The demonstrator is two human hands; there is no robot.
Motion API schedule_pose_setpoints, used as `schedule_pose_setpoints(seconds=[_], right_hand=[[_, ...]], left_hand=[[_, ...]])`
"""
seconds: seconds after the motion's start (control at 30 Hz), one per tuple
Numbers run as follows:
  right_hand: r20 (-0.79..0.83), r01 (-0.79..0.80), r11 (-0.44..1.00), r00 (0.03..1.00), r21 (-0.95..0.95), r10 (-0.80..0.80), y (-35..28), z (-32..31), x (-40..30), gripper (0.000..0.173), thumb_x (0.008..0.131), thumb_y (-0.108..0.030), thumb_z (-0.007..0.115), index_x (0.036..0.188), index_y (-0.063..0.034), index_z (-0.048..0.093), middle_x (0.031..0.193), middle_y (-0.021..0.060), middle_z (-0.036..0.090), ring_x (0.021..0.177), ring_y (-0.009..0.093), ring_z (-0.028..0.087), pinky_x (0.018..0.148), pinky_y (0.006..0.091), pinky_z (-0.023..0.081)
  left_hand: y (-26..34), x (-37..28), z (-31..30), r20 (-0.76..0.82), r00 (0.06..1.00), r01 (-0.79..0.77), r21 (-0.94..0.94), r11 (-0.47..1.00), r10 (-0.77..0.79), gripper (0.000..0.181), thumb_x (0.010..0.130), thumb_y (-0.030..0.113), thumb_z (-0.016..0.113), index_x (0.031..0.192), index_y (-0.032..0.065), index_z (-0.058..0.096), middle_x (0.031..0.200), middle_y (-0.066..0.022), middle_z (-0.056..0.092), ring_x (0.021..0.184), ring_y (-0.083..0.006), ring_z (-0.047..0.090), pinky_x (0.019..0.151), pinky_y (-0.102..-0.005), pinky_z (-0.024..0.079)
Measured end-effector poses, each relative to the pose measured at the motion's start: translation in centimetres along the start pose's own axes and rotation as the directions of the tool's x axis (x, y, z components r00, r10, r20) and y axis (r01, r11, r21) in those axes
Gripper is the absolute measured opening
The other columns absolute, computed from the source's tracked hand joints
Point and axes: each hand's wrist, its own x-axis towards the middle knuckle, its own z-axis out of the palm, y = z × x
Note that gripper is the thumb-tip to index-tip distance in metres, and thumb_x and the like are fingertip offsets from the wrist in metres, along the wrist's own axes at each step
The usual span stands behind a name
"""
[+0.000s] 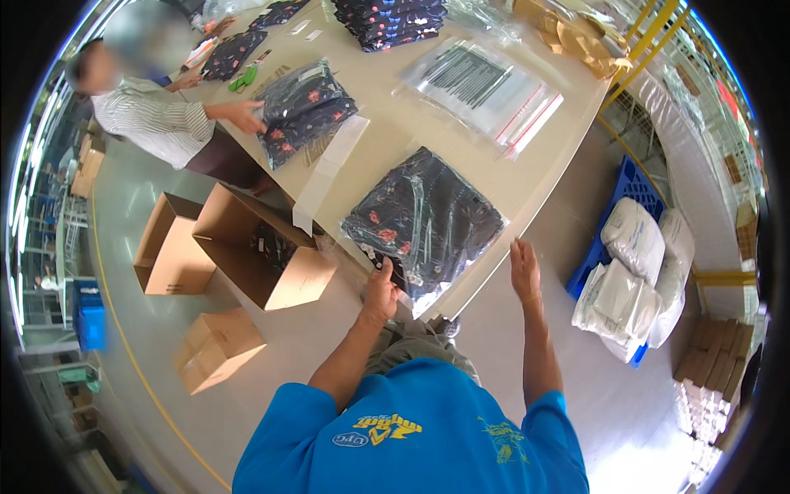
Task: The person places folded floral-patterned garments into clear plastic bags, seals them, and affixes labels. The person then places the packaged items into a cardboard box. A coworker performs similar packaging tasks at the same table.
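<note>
A dark, flower-printed folded garment in a clear plastic bag point(426, 216) lies at the near corner of the table point(395, 117). My left hand point(381, 290) grips the bag's near left edge, thumb on top. Beyond the table's right edge, my right hand point(524, 268) hovers apart from the bag with nothing in it, its fingers extended and close together. Farther back on the table is a stack of clear plastic bags with red strips point(481, 92). To the left lies another bagged floral garment point(305, 111), touched by a co-worker's hand point(241, 116).
Open cardboard boxes point(296, 281) stand left of the table, one with dark garments inside. A closed carton point(219, 346) sits on the floor. White wrapped bundles point(629, 247) rest on a blue pallet point(583, 265) at right. Green-handled scissors point(244, 79) lie near the co-worker point(157, 120).
</note>
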Motion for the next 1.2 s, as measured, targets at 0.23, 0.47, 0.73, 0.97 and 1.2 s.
schedule_pose_setpoints(seconds=[0.23,0.47,0.73,0.97,1.2], right_hand=[[0.164,0.015,0.927,0.985,-0.376,0.050,1.2,0.8,10.8,0.050,0.094,-0.048,0.058,0.130,-0.0130,0.057,0.101,0.0197,0.069,0.095,0.038,0.066,0.086,0.0457,0.051],[0.256,-0.070,0.989,0.961,-0.133,0.103,1.9,1.2,9.3,0.038,0.088,-0.042,0.070,0.100,-0.0058,0.071,0.075,0.0100,0.070,0.068,0.021,0.067,0.068,0.0328,0.053],[0.478,-0.379,0.916,0.834,0.132,0.276,2.0,-1.3,10.3,0.036,0.093,-0.040,0.069,0.079,-0.0070,0.064,0.067,0.0022,0.065,0.058,0.008,0.059,0.051,0.0232,0.046],[0.505,-0.380,0.906,0.828,0.187,0.244,6.1,-6.4,11.1,0.034,0.093,-0.042,0.068,0.075,-0.0137,0.062,0.065,-0.0045,0.057,0.054,0.004,0.049,0.049,0.0188,0.040],[0.402,-0.413,0.820,0.881,0.397,0.249,9.8,-6.6,14.1,0.029,0.093,-0.035,0.070,0.077,-0.0125,0.060,0.063,-0.0034,0.055,0.052,0.006,0.052,0.047,0.0214,0.047]], left_hand=[[0.1,0.7,0.9,-0.040,0.999,-0.009,-0.024,1.000,0.008,0.018,0.091,0.017,0.068,0.107,0.0131,0.061,0.088,0.0032,0.063,0.077,-0.0114,0.063,0.063,-0.0278,0.052],[0.4,1.6,3.7,-0.037,0.999,0.002,0.030,1.000,-0.001,0.022,0.085,0.011,0.075,0.104,0.0059,0.066,0.093,-0.0024,0.070,0.077,-0.0169,0.068,0.067,-0.0333,0.057],[0.3,3.4,4.1,-0.074,0.995,-0.062,0.051,0.997,0.065,0.030,0.081,0.005,0.074,0.109,-0.0020,0.064,0.096,-0.0110,0.070,0.081,-0.0206,0.070,0.069,-0.0376,0.059],[0.9,2.1,10.3,-0.052,0.996,-0.067,0.172,0.983,0.077,0.032,0.080,0.012,0.077,0.109,0.0027,0.066,0.100,-0.0085,0.070,0.090,-0.0213,0.068,0.079,-0.0374,0.057],[-0.5,4.6,15.0,-0.144,0.985,-0.048,0.301,0.952,0.095,0.029,0.081,0.000,0.075,0.108,-0.0001,0.065,0.103,-0.0105,0.069,0.086,-0.0230,0.068,0.075,-0.0377,0.057]])
